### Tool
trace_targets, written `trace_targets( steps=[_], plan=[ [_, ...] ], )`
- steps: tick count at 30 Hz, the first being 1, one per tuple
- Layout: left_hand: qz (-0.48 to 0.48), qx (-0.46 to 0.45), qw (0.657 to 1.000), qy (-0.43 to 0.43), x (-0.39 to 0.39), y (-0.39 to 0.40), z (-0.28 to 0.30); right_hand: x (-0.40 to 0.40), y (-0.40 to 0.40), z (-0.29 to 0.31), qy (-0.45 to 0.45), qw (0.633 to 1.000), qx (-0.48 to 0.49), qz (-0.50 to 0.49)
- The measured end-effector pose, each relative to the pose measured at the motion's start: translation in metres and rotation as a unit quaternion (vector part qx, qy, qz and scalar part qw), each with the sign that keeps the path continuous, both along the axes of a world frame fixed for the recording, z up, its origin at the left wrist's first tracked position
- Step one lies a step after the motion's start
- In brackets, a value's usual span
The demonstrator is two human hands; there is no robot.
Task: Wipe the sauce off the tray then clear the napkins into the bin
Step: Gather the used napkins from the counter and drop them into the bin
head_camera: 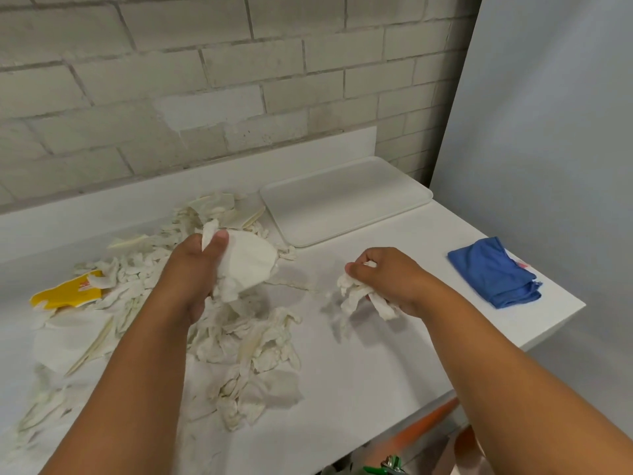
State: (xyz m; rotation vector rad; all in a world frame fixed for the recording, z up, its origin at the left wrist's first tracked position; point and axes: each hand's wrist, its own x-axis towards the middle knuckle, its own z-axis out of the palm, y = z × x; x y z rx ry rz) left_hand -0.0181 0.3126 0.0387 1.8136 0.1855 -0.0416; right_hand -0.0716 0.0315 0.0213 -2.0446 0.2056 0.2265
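A white tray (346,200) lies at the back of the white counter, with no sauce visible on it. Crumpled white napkins (260,351) are strewn over the counter's left and middle. My left hand (195,269) is shut on a bunch of white napkins (246,265), held above the pile. My right hand (387,275) is shut on a smaller wad of torn napkins (356,296), just above the counter and in front of the tray. No bin is identifiable in view.
A folded blue cloth (493,272) lies near the counter's right edge. A yellow paper wrapper (65,293) sits among napkins at the left. A brick wall runs behind the counter. Orange and green objects (387,466) show below the front edge.
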Motion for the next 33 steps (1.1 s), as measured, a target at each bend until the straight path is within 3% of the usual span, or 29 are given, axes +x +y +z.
trace_targets(
  steps=[7, 14, 18, 25, 29, 33],
  plan=[
    [-0.080, 0.052, 0.995, 0.013, -0.010, -0.084, -0.011, -0.022, -0.042, -0.006, 0.009, 0.994, 0.084, -0.064],
    [-0.240, 0.052, 0.969, 0.041, -0.045, -0.200, -0.023, -0.078, -0.118, -0.005, 0.012, 0.982, 0.119, -0.147],
    [-0.319, 0.058, 0.945, 0.047, -0.070, -0.263, -0.029, -0.117, -0.164, -0.006, 0.012, 0.979, 0.093, -0.182],
    [-0.441, 0.154, 0.884, 0.018, -0.123, -0.363, -0.049, -0.182, -0.250, -0.037, 0.038, 0.964, 0.091, -0.249],
    [-0.497, 0.211, 0.842, 0.019, -0.147, -0.404, -0.084, -0.203, -0.282, -0.080, 0.100, 0.950, 0.066, -0.288],
    [-0.506, 0.273, 0.815, 0.075, -0.157, -0.433, -0.131, -0.211, -0.297, -0.140, 0.183, 0.929, 0.067, -0.315]
  ],
)
